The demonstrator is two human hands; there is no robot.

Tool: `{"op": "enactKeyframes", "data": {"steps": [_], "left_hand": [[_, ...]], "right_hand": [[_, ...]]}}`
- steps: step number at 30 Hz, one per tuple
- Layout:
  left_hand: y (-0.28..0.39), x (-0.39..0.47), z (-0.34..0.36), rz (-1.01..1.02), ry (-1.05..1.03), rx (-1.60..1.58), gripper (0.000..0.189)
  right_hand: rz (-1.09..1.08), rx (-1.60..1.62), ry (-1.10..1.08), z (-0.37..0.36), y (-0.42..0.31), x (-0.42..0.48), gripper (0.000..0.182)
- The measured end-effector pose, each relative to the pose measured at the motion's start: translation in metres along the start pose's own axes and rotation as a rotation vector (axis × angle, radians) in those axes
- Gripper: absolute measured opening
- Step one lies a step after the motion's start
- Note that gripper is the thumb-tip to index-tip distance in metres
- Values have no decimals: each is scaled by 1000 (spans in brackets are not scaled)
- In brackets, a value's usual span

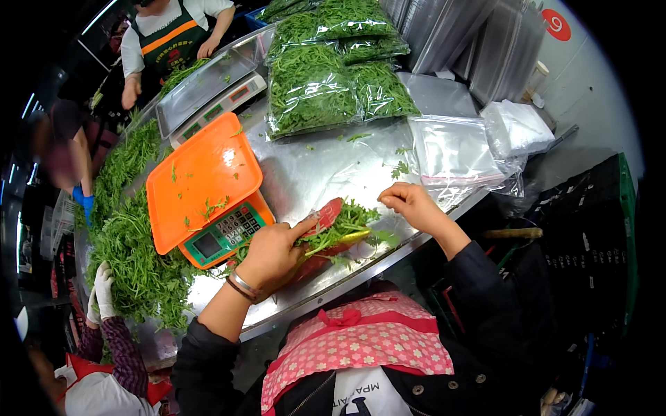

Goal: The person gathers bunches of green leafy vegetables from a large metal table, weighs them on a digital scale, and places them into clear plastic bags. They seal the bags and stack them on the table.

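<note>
My left hand [273, 255] grips a small bunch of leafy greens [346, 223] low over the metal table [312, 177], near its front edge. A red object [328, 216] lies against the top of the bunch beside my index finger; what it is I cannot tell. A yellow strip [354, 237] runs along the greens. To the right of the bunch my right hand [413, 205] is raised with thumb and fingers drawn together; whether something thin is between them I cannot tell. Left of the bunch stands a digital scale [223, 234] with an orange tray [205, 182] holding leaf scraps.
Loose greens [145, 260] are heaped at the left, touched by a person's white-gloved hands [104, 294]. Bagged greens [312, 88] are stacked at the back, beside clear plastic bags [452, 148]. A second scale [218, 106] stands behind. Two other people are across the table; black crates [583, 249] stand right.
</note>
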State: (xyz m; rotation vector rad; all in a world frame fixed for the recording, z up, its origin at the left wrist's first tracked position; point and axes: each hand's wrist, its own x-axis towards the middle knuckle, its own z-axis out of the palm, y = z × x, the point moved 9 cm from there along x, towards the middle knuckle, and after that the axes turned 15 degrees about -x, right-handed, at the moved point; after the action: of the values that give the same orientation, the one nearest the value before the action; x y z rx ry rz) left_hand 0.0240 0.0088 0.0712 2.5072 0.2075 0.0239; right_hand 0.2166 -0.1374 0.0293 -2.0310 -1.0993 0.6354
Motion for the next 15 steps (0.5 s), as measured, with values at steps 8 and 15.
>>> {"op": "enactKeyframes", "data": {"steps": [8, 15], "left_hand": [[47, 30, 16, 70, -84, 96, 45], [-17, 23, 9, -323, 50, -208, 51]], "right_hand": [[-391, -293, 93, -4, -86, 18, 13], [-357, -328, 801, -48, -85, -29, 10]]}}
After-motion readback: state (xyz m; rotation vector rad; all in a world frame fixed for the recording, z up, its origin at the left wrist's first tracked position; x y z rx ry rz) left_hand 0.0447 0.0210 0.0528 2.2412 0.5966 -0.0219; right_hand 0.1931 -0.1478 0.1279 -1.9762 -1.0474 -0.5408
